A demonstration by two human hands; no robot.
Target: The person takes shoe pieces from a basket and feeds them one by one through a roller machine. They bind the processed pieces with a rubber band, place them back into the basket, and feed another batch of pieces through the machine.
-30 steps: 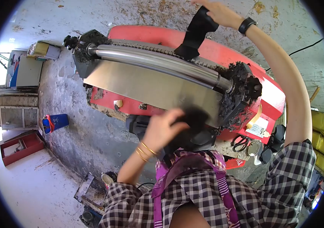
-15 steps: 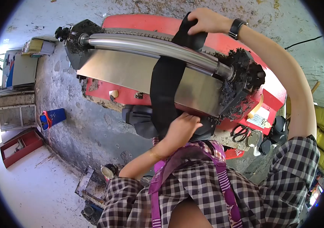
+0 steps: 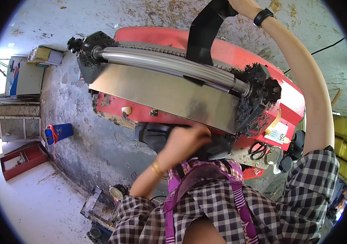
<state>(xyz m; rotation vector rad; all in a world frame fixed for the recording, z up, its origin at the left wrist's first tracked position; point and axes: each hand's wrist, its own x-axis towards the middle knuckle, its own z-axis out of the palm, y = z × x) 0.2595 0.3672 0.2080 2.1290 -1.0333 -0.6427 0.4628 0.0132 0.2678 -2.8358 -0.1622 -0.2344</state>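
Note:
At the top of the view my right hand (image 3: 244, 6), with a black watch on the wrist, grips the end of a black sheet strip (image 3: 201, 36). The strip rises from behind the shiny steel roller (image 3: 153, 62) of a red machine (image 3: 135, 106); a short dark end shows below the roller, over the metal feed plate (image 3: 149, 83). My left hand (image 3: 185, 142) hovers by the plate's near edge, over a pile of black pieces (image 3: 151, 134). Motion blurs its fingers, so I cannot make out whether they hold anything.
Black shavings (image 3: 248, 99) cake the machine's right end. Scissors (image 3: 258, 151) and a round tin (image 3: 272, 155) lie to the right on the ledge. A blue bin (image 3: 62, 132) stands on the floor at left, near a red tray (image 3: 25, 160).
My right hand has moved up and away, drawing the strip through to the roller's far side. My left hand has let go of the strip's near end and shifted slightly left.

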